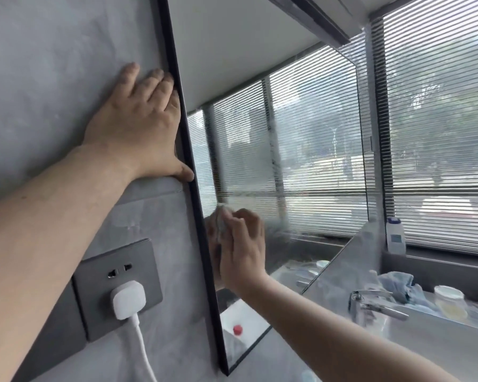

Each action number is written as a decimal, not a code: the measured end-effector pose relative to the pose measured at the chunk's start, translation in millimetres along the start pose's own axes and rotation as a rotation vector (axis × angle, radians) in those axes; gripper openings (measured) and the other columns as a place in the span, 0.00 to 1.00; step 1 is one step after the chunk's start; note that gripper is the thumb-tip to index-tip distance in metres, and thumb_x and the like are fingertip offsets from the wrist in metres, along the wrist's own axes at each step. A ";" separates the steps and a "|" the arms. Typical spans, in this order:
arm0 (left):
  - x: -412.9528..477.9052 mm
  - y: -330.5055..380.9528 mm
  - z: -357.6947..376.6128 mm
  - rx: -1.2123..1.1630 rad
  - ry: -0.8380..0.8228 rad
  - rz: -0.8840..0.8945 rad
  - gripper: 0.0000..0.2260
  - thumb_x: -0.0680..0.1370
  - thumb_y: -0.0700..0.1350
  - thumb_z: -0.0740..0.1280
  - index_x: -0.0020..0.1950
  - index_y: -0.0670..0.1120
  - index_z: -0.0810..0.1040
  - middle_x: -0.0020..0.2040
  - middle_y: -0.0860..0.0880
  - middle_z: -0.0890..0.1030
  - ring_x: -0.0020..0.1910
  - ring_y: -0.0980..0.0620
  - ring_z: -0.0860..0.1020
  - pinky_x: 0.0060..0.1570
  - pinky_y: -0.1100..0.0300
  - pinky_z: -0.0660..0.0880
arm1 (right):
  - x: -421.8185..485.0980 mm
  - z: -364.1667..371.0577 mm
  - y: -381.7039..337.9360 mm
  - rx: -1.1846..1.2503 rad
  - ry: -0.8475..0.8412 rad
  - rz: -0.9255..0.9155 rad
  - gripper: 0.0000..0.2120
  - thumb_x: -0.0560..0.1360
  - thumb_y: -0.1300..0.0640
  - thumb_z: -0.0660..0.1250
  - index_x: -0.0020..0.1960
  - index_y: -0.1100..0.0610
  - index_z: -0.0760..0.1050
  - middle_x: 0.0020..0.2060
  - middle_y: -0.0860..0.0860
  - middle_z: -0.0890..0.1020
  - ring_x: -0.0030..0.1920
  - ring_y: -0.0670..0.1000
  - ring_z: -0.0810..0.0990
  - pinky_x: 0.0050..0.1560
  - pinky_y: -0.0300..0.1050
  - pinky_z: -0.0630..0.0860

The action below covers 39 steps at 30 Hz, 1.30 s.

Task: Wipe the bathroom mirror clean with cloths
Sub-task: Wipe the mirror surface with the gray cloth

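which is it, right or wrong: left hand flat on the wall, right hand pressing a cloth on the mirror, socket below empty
Wrong on one point: the socket is not empty, a white plug sits in it, as the head view shows. The rest stands: left hand flat on the wall, right hand pressing the cloth on the mirror.

I see grey plaster wall (53, 51) at left, dark socket plate (94, 285) on it, white plug (128, 299) seated. Slatted blinds (439, 133) over window at right, daylight through. Grey counter (439, 351) below, chrome faucet (370, 303) at back edge, white bottle (395, 235) in far corner.
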<state>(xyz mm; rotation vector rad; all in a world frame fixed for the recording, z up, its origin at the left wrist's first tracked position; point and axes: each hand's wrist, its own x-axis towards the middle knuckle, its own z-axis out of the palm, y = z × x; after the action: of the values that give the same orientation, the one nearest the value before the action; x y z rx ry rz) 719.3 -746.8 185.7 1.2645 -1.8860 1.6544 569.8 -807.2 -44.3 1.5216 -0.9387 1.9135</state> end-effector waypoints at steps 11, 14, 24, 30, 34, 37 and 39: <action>2.3 0.4 4.5 -0.013 0.048 -0.014 0.66 0.55 0.85 0.52 0.77 0.36 0.60 0.79 0.39 0.61 0.79 0.42 0.56 0.77 0.42 0.47 | 5.8 -17.7 93.9 0.057 0.193 0.589 0.13 0.72 0.61 0.58 0.50 0.56 0.79 0.50 0.50 0.74 0.50 0.54 0.76 0.52 0.57 0.76; 3.4 0.3 7.1 -0.019 0.066 -0.005 0.67 0.54 0.85 0.52 0.75 0.35 0.62 0.77 0.38 0.63 0.78 0.41 0.58 0.77 0.41 0.48 | -15.1 -34.1 136.5 0.016 0.207 0.956 0.13 0.69 0.54 0.58 0.48 0.47 0.78 0.49 0.49 0.76 0.50 0.55 0.78 0.55 0.58 0.77; 1.2 0.8 4.2 -0.033 0.041 -0.006 0.66 0.55 0.84 0.54 0.77 0.35 0.60 0.78 0.38 0.61 0.79 0.42 0.56 0.77 0.42 0.46 | -2.2 -23.4 99.4 -0.063 0.193 0.971 0.10 0.74 0.62 0.57 0.50 0.55 0.75 0.51 0.50 0.72 0.52 0.53 0.74 0.59 0.46 0.70; 1.5 -0.2 4.1 -0.030 0.026 -0.012 0.65 0.55 0.83 0.54 0.77 0.36 0.59 0.79 0.39 0.60 0.79 0.42 0.55 0.77 0.43 0.44 | 11.7 -4.0 5.8 0.005 0.048 0.127 0.12 0.77 0.57 0.58 0.57 0.54 0.75 0.55 0.48 0.70 0.54 0.53 0.72 0.53 0.46 0.71; 2.4 -0.3 4.6 -0.034 0.011 -0.020 0.65 0.55 0.84 0.55 0.77 0.36 0.59 0.79 0.39 0.59 0.79 0.43 0.54 0.78 0.43 0.45 | 6.3 -12.7 15.3 -0.020 -0.016 -0.158 0.14 0.77 0.57 0.59 0.62 0.53 0.73 0.57 0.49 0.71 0.52 0.55 0.74 0.55 0.44 0.70; 2.1 0.1 3.3 -0.049 0.015 -0.022 0.65 0.56 0.83 0.56 0.77 0.36 0.59 0.79 0.39 0.60 0.79 0.43 0.54 0.78 0.43 0.45 | -14.4 -16.5 40.6 -0.066 -0.044 -0.124 0.13 0.79 0.55 0.59 0.63 0.51 0.72 0.58 0.50 0.72 0.51 0.56 0.75 0.53 0.45 0.71; 1.7 0.5 2.9 -0.053 0.011 -0.026 0.65 0.56 0.83 0.57 0.77 0.36 0.59 0.79 0.39 0.59 0.80 0.43 0.54 0.78 0.43 0.44 | -34.4 -21.0 54.3 -0.082 -0.047 -0.084 0.12 0.83 0.51 0.56 0.63 0.51 0.72 0.59 0.50 0.72 0.52 0.56 0.75 0.54 0.46 0.72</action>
<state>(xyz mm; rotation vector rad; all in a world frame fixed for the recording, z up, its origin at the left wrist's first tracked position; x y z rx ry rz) 718.8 -750.2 185.9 1.2506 -1.8861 1.5850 524.1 -824.0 -91.3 1.5394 -0.9466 1.7671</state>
